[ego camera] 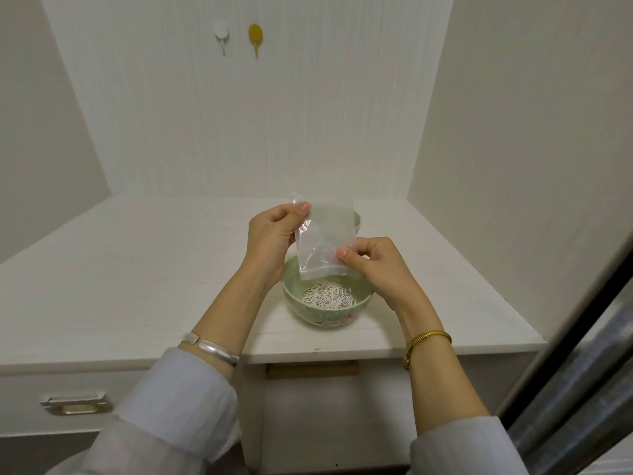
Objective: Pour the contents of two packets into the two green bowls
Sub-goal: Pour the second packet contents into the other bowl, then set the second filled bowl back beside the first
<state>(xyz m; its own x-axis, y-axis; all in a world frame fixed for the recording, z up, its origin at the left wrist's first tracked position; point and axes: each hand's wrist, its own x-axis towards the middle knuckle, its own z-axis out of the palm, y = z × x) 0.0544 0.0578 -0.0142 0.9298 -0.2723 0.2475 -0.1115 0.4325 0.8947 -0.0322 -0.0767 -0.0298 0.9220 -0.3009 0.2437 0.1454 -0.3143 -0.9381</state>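
Pinched between thumb and fingers at its upper left corner, the clear, flat, empty-looking plastic packet (323, 240) hangs from the left hand (274, 234), raised with its wrist bent back. The right hand (375, 264) grips the packet's lower right corner, thumb in front and fingers curled behind. Both forearms reach forward from pale grey sleeves; a silver bangle (212, 347) rings the left wrist, a gold bangle (426, 339) the right. Directly below the packet, the near green ceramic bowl (325, 310) on the white tabletop (137, 269) holds small white sticks (327, 294). A second green bowl (357, 221) sits behind, mostly hidden by the packet.
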